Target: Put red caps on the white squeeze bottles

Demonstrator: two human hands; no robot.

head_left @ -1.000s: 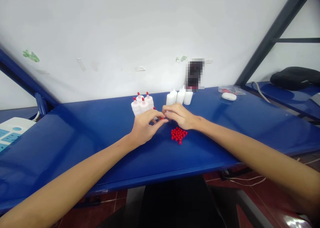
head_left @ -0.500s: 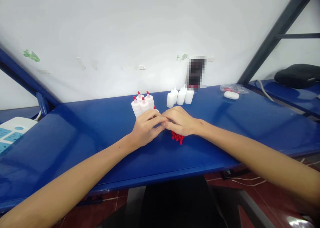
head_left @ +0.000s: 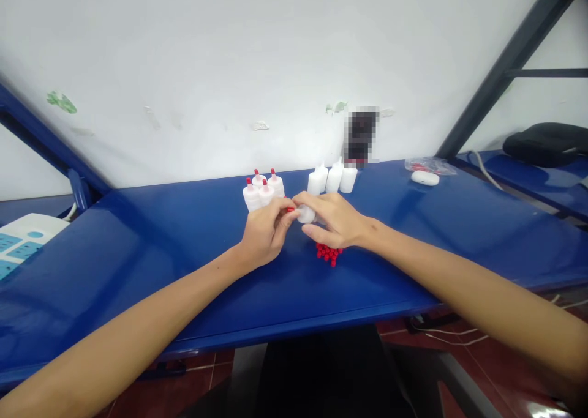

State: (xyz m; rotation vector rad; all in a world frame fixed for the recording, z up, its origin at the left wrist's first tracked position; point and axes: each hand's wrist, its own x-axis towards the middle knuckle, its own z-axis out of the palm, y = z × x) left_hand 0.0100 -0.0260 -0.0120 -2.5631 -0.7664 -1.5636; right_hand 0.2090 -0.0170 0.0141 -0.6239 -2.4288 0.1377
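A white squeeze bottle (head_left: 305, 214) is tipped toward the left, its nozzle end facing my left hand (head_left: 266, 229). The thumb and fingertips of that hand pinch a small red cap (head_left: 290, 210) at the nozzle. My right hand (head_left: 337, 220) is wrapped around the bottle's body, which it partly hides. Beneath the right hand lies a pile of red caps (head_left: 327, 254) on the blue tabletop (head_left: 197, 222). Behind my left hand stand several white bottles with red caps (head_left: 264, 190). Farther right, several uncapped white bottles (head_left: 333, 178) stand upright.
A white rounded case (head_left: 425, 178) and a clear plastic bag (head_left: 436, 166) with red pieces lie at the back right. A power strip (head_left: 27, 243) sits at the far left. The white wall (head_left: 206, 69) rises behind the table.
My hands have moved slightly apart at the fingertips, so the bottle and red cap between them now show. The standing bottles and the cap pile have stayed in place.
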